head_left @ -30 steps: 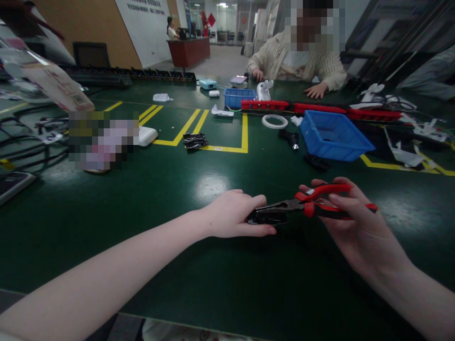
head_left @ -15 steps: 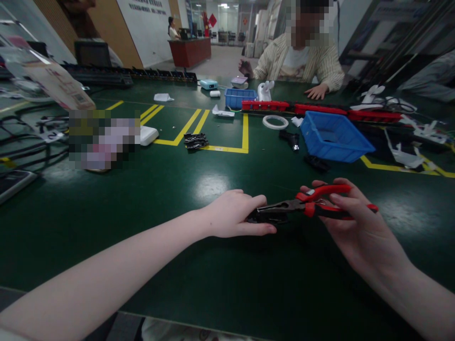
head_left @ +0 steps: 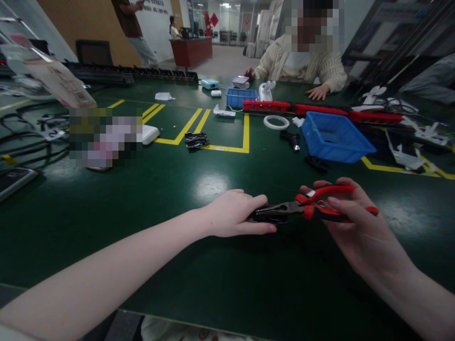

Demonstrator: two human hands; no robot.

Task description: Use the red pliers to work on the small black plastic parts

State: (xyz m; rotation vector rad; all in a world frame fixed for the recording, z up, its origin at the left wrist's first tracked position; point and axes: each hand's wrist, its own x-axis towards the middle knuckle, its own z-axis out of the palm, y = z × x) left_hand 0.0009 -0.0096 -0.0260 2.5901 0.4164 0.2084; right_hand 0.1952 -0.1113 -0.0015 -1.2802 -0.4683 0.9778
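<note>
My right hand (head_left: 350,210) is closed around the red and black handles of long-nose pliers (head_left: 304,206). The pliers point left, and their metal jaws lie over a small black part (head_left: 272,218). That black part sits between the thumb and fingers of my left hand (head_left: 240,213), close to the table. Much of it is hidden by my fingers and the jaws, so its kind and whether the jaws grip it cannot be made out. Farther off, a small stack of similar-looking black pieces (head_left: 196,140) lies by the yellow tape.
On the green table (head_left: 170,180) stand a large blue bin (head_left: 337,137) and a smaller blue bin (head_left: 241,97). A white tape ring (head_left: 276,122), a black tool-like object (head_left: 291,139) and a long red strip (head_left: 320,109) lie nearby. A co-worker (head_left: 302,66) sits opposite. Black cables (head_left: 39,123) spread at left.
The pliers and both my hands have hardly moved. Across the table, the co-worker's raised hand has come down towards a small box. A standing person in the background shows more fully.
</note>
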